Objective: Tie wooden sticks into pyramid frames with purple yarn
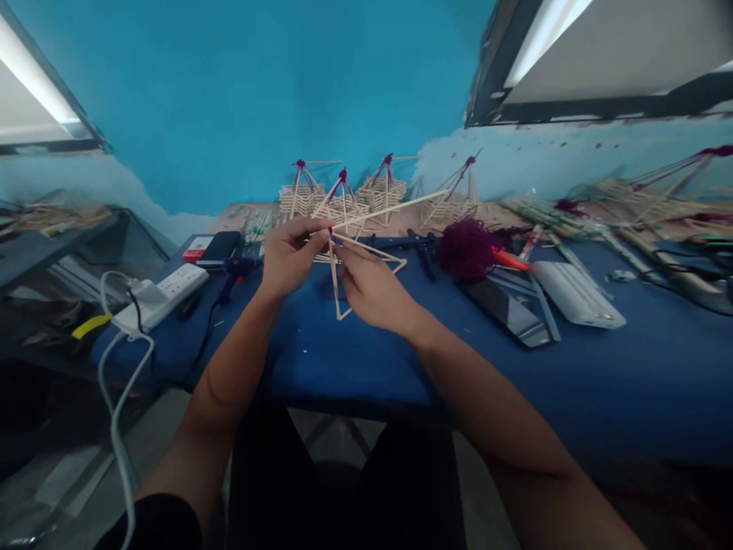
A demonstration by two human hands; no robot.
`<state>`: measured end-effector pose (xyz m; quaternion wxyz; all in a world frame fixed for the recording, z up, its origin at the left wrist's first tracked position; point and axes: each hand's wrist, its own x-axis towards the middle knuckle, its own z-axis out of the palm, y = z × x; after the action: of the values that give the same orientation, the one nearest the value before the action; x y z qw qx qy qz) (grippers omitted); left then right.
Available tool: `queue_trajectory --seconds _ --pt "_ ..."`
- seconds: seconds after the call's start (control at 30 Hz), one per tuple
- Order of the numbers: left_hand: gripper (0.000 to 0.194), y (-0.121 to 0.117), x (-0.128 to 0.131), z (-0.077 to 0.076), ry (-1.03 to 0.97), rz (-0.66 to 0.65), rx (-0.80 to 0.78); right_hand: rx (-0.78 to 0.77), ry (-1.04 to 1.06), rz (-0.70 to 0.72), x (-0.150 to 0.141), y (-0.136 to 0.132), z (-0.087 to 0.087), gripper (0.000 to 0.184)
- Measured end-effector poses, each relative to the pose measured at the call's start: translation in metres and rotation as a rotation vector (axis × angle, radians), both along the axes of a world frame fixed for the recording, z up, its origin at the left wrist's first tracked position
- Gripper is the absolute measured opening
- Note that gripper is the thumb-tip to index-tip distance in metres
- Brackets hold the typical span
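Observation:
Above the blue table (355, 367) I hold a frame of thin wooden sticks (366, 263). My left hand (292, 256) pinches the point where the sticks meet, and a long stick (401, 208) runs from there to the upper right. My right hand (372, 289) is closed on the sticks just beside it, near a bit of dark red yarn at the joint. A ball of dark red yarn (466, 248) lies on the table to the right of my hands.
Several finished stick baskets (343, 200) with yarn-tied tops stand at the table's back. A white power strip (163, 296) and cable lie at left, a glue gun (234, 269) beside it. A phone (507, 312), a white box (576, 292) and loose sticks (630, 221) lie at right.

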<state>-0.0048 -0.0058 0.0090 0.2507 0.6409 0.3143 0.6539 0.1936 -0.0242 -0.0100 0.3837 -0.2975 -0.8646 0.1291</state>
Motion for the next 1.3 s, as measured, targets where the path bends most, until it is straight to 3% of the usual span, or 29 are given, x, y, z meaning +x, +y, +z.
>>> queue_trajectory --seconds 0.17,0.27,0.37,0.53,0.6,0.7,0.77,0.83,1.0,1.3 --pt "0.023 0.003 -0.001 -0.002 -0.004 -0.015 -0.007 -0.101 0.140 0.035 -0.004 0.005 -0.002 0.062" --pt "0.023 0.006 -0.002 -0.003 -0.006 0.003 -0.008 -0.056 0.184 -0.011 -0.007 0.000 0.001 0.046" --pt "0.022 0.009 -0.002 -0.005 0.044 0.086 0.018 -0.016 0.208 -0.058 -0.007 -0.007 0.006 0.028" --pt "0.024 0.007 -0.003 -0.007 0.243 0.263 0.109 -0.100 0.305 -0.109 -0.006 -0.012 0.012 0.011" --pt "0.024 0.004 -0.003 -0.008 0.366 0.335 0.171 -0.143 0.369 -0.098 -0.005 -0.011 0.012 0.015" --pt "0.023 0.000 0.000 -0.011 0.511 0.405 0.270 -0.239 0.346 -0.140 -0.002 -0.008 0.011 0.034" --pt "0.023 0.000 0.002 -0.015 0.558 0.414 0.318 -0.254 0.231 -0.181 0.001 -0.006 0.012 0.025" --pt "0.024 0.002 0.004 -0.019 0.572 0.402 0.333 -0.194 0.152 -0.187 0.004 -0.003 0.013 0.012" --pt "0.045 0.004 0.005 -0.024 0.582 0.381 0.315 -0.023 0.213 -0.176 0.009 0.003 0.014 0.021" --pt "0.049 0.001 0.012 -0.026 0.519 0.248 0.256 0.078 0.283 -0.147 0.011 0.005 0.013 0.028"
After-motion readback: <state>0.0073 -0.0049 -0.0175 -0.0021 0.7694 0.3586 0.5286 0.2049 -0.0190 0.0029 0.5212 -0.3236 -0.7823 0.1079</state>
